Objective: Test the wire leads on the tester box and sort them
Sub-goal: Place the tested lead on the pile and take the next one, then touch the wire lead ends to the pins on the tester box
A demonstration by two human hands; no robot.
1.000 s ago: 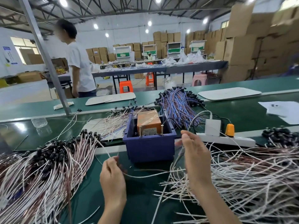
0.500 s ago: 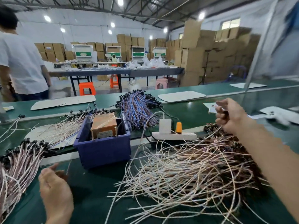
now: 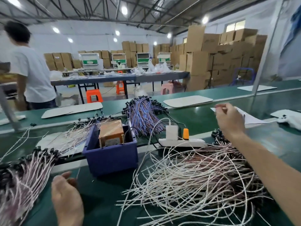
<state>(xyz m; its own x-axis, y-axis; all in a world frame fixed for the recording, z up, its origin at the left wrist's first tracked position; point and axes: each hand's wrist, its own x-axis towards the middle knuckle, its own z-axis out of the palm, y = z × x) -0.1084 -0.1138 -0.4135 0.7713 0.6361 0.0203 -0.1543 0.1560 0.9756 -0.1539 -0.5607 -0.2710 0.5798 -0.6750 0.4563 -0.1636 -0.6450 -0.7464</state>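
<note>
Table (image 3: 187, 115): long and green; it carries all the things below.
Right pile (image 3: 195, 181): loose white leads, spread wide by the near right edge. I judge these are the untested ones, kept under the right hand so one can be picked fast.
Left pile (image 3: 24, 176): leads laid side by side at the near left edge, black heads to the far side. The tidy order suggests sorted, tested leads.
Blue bundle (image 3: 143, 115): blue and purple leads behind the bin, toward the far edge; probably another sort.
Bin (image 3: 112, 159): dark blue, in the middle between both piles. It holds the tester steady and in reach of both hands.
Right hand (image 3: 229, 119): raised over the far end of the right pile, fingers curled and thumb closed to them. If it pinches a lead, I cannot tell.
Left hand (image 3: 66, 198): low at the near edge, beside the left pile, fingers loosely bent. A thin wire passes near the fingertips; grasped or not, I cannot tell.
Tester (image 3: 111, 132): orange-brown box, upright inside the bin.
Strip (image 3: 182, 142): white, just right of the bin, with two plugs in it.
</note>
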